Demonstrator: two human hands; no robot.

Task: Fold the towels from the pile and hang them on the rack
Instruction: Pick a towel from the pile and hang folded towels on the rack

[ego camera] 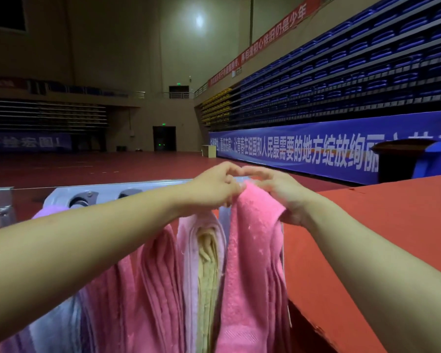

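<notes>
A folded bright pink towel (255,240) hangs over the far end of the metal rack (92,192). My left hand (214,189) and my right hand (278,192) meet at its top fold, and both pinch the cloth there. Beside it on the rack hang several more folded towels: a cream one (209,266), a pale pink one (189,250), a pink one (148,289) and a lilac one (51,329) lower left. My left forearm crosses over them and hides their tops. The pile is out of view.
A red-covered table or platform (382,220) lies to the right of the rack. Beyond are a red sports-hall floor (87,166), a blue banner wall (303,151), a dark lectern (397,159) and tiers of blue seats.
</notes>
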